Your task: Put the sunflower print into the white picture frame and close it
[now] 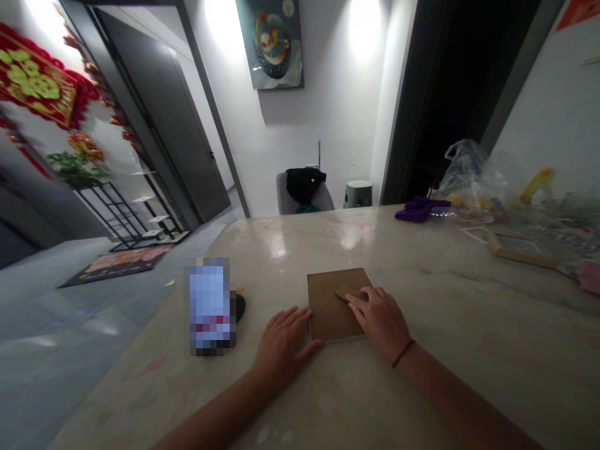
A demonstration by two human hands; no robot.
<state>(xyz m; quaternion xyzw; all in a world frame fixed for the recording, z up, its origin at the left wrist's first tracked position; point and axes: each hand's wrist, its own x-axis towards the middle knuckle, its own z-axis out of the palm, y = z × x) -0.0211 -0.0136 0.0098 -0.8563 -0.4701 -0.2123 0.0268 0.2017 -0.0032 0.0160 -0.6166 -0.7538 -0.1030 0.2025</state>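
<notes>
A square brown backing board (328, 319) with a thin pale edge lies flat on the table, looking like the back of a picture frame. On its upper right part is a small brown flap (344, 292). My right hand (384, 319), wearing a dark red cord at the wrist, reaches over the board's right side. Its thumb and fingers close on the flap, partly hiding it. Against the board's left edge rests my left hand (284, 340), fingers stretched out and thumb apart near the lower left corner.
A phone-like object with a pixelated screen (209, 300) stands left on the marble table (225, 400). At right are a wooden picture frame (520, 250), a purple cloth (419, 209) and a clear plastic bag (473, 178). Beyond the far edge stand a chair (282, 194) and a stool (359, 187).
</notes>
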